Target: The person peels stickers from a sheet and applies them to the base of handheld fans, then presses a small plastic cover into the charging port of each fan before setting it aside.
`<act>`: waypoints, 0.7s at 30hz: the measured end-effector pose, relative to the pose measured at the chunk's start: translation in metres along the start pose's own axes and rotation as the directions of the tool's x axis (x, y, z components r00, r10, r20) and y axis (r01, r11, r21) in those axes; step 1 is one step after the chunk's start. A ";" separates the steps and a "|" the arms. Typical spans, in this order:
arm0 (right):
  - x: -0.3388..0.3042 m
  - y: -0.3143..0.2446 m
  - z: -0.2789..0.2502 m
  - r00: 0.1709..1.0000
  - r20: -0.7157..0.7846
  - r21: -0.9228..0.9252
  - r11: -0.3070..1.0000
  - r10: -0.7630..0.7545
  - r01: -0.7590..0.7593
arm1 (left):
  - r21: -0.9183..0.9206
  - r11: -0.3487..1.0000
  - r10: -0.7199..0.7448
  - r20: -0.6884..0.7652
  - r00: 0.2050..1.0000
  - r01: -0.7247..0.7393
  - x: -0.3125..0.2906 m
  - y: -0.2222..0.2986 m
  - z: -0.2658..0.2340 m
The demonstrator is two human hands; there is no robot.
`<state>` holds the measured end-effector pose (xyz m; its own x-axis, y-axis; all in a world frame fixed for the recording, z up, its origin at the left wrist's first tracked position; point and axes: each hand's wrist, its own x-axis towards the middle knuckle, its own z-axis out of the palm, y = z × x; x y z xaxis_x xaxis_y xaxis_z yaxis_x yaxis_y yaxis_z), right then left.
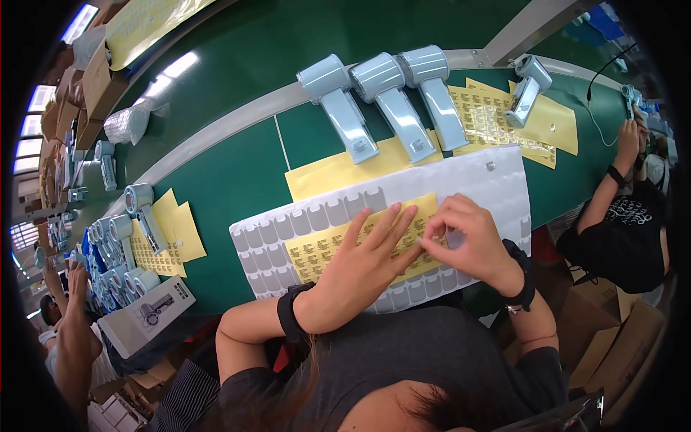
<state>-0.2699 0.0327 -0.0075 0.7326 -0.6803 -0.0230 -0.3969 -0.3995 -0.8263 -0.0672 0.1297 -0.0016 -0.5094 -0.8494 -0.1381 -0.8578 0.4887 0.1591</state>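
My left hand lies flat with fingers spread on a yellow sheet of small printed labels. Beside its thumb, my right hand has thumb and index finger pinched together at the sheet's right part. Whatever is between those fingertips is too small to make out. Under the yellow sheet is a larger white sheet with rows of grey, tab-shaped stickers. Beyond it, three light-blue dryer-shaped devices lie side by side, their handles toward me, partly on another yellow sheet.
Another light-blue device rests on yellow label sheets at the far right. Left stand many more devices and a printed box. A metal rail curves behind the work surface. Co-workers sit at both sides; one arm reaches in right.
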 end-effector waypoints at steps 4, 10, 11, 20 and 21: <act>0.012 0.015 -0.048 0.988 -0.018 0.252 0.957 0.155 -0.146 | -0.047 0.999 -0.004 -0.050 0.999 0.001 0.000 0.000 0.000; 0.027 0.017 -0.046 0.974 -0.029 0.167 0.962 0.223 -0.215 | -0.061 0.998 -0.011 -0.050 0.999 0.007 -0.001 0.001 -0.001; 0.023 0.013 -0.034 0.969 0.011 0.167 0.955 0.247 -0.245 | -0.057 0.998 -0.008 -0.048 0.999 0.006 0.000 0.001 -0.002; 0.015 0.011 0.000 0.992 -0.104 -0.160 0.983 0.074 -0.090 | -0.037 0.999 -0.005 -0.041 0.999 0.004 0.002 0.000 -0.003; 0.014 0.011 -0.001 0.992 -0.105 -0.161 0.983 0.074 -0.090 | -0.036 0.999 -0.004 -0.043 0.999 0.003 0.003 0.000 -0.003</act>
<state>-0.2643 0.0181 -0.0162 0.6392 -0.7686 -0.0246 -0.5453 -0.4305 -0.7192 -0.0686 0.1271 0.0008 -0.5022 -0.8593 -0.0968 -0.8563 0.4786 0.1941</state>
